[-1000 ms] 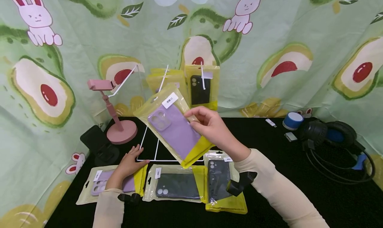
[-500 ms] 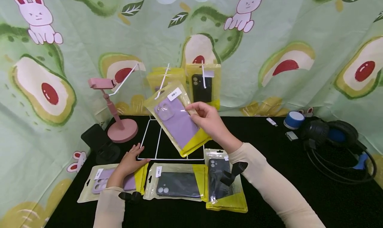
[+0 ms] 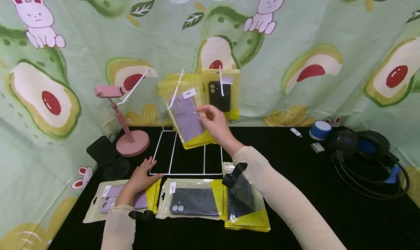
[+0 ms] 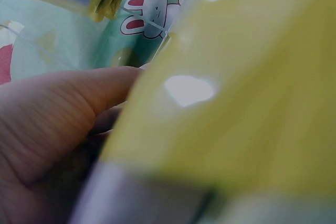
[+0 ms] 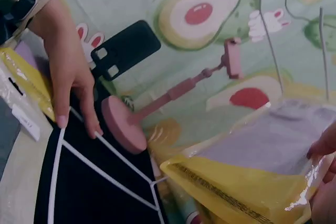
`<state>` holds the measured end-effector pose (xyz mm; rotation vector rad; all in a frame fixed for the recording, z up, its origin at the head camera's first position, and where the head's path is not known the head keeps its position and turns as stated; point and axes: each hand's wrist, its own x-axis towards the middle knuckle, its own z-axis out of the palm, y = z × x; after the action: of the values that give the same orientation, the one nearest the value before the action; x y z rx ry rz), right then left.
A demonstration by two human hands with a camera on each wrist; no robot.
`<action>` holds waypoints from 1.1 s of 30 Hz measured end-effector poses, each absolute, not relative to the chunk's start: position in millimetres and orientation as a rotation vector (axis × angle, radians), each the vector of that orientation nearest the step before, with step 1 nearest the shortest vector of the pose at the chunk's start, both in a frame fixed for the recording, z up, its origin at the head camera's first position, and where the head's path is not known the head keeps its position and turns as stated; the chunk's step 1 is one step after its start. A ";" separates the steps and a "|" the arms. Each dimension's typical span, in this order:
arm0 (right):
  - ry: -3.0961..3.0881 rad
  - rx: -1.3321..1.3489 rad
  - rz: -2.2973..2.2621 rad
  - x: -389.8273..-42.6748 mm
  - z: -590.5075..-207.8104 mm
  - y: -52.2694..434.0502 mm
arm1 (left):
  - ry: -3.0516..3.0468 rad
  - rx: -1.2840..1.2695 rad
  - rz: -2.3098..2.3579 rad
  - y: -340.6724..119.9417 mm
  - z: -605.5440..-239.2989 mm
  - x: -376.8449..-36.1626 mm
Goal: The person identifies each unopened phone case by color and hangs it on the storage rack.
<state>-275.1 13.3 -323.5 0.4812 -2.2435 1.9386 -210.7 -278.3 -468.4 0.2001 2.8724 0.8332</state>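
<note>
Fingers [image 3: 206,110] of the right hand [image 3: 214,124] pinch a clear and yellow bag [image 3: 187,113] with a purple phone case inside, held up at the white wire rack [image 3: 183,148], just before the hanging bags. Left hand [image 3: 140,179] rests with fingers spread on another bag with a purple case [image 3: 113,202] lying on the black surface [image 3: 311,191]. Beside it lie 2 more bags, each with 1 dark case: one [image 3: 191,203] flat, one [image 3: 244,206] partly under the right sleeve.
</note>
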 end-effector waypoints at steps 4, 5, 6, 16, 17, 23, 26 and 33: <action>-2.267 0.499 1.934 -276.1 -333.7 16.7 | 2.865 0.190 0.832 -278.5 -467.3 -209.7; -2.268 0.510 1.926 -276.1 -336.6 18.3 | 2.863 0.189 0.829 -278.7 -467.3 -209.5; -2.275 0.523 1.905 -276.1 -339.7 20.2 | 2.863 0.189 0.830 -278.7 -467.2 -209.3; -2.347 0.623 1.794 -268.5 -379.6 58.8 | 2.850 0.174 0.847 -277.2 -465.2 -209.2; -2.368 0.630 1.780 -265.0 -384.2 66.3 | 2.851 0.174 0.845 -277.1 -465.0 -209.4; -2.551 0.577 1.705 -233.8 -410.5 118.3 | 2.862 0.173 0.830 -276.9 -463.3 -209.2; -2.644 0.486 1.679 -216.2 -420.9 143.9 | 2.853 0.165 0.837 -276.3 -462.5 -208.8; -2.803 0.219 1.694 -180.7 -432.2 185.6 | 2.861 0.178 0.827 -275.3 -463.2 -210.4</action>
<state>-180.7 185.6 -432.2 0.2190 -2.8035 1.6943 -210.4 -275.3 -463.2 0.1782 2.8611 0.8273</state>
